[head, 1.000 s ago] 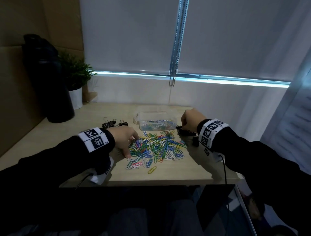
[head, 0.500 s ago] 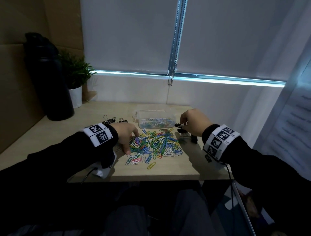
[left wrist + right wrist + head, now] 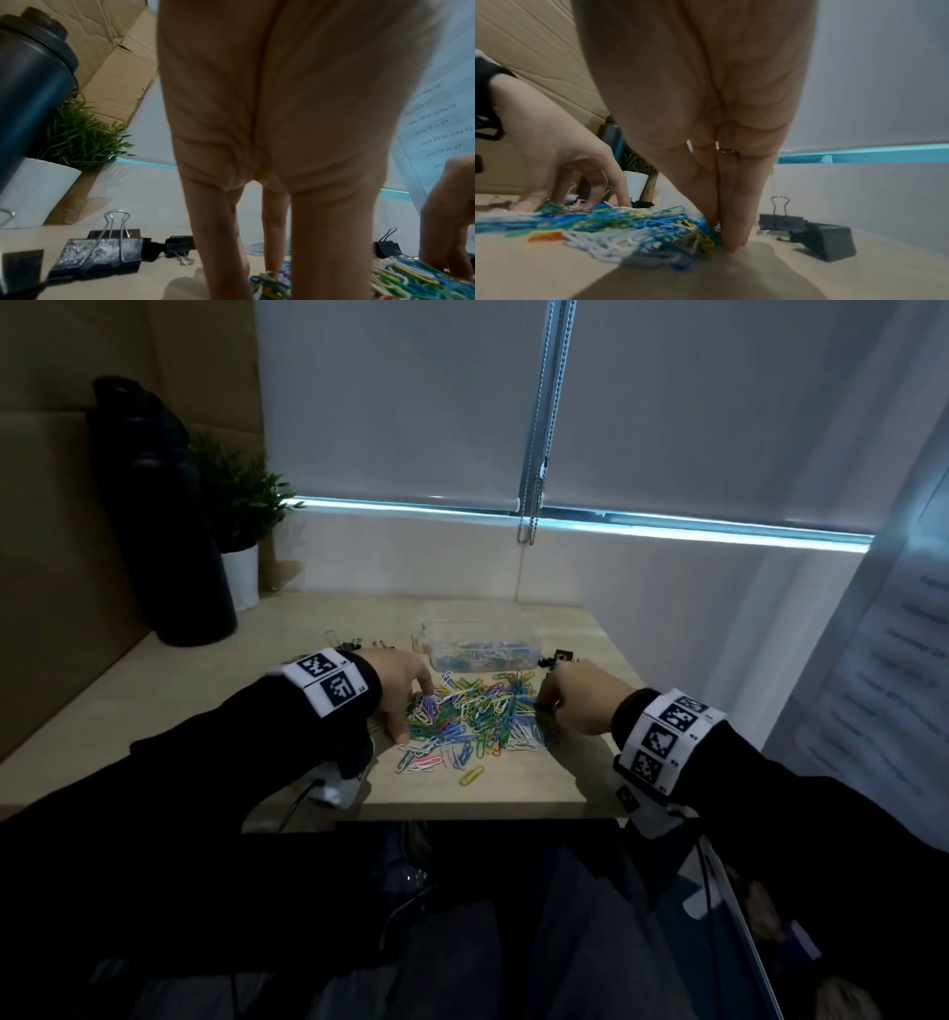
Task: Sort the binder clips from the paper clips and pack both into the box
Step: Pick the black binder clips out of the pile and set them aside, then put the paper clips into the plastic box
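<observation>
A heap of coloured paper clips (image 3: 472, 716) lies mid-table in front of the clear plastic box (image 3: 529, 636), which holds more paper clips. My left hand (image 3: 413, 711) rests with straight, spread fingers on the heap's left edge (image 3: 267, 282). My right hand (image 3: 547, 706) presses straight, closed fingers (image 3: 734, 233) down at the heap's right edge (image 3: 654, 225). Black binder clips (image 3: 354, 642) lie behind my left hand, with a large one (image 3: 102, 255) near the wrist. More binder clips (image 3: 560, 657) lie beyond my right hand (image 3: 831, 241). Neither hand holds anything.
A tall black bottle (image 3: 154, 516) and a potted plant (image 3: 236, 521) stand at the back left against cardboard. A wall and blinds close off the back. A lone yellow paper clip (image 3: 471, 775) lies near the table's front edge (image 3: 462, 809).
My right hand has come away from the binder clips at the right and dropped to the heap's right edge. My left hand has stayed at the left edge.
</observation>
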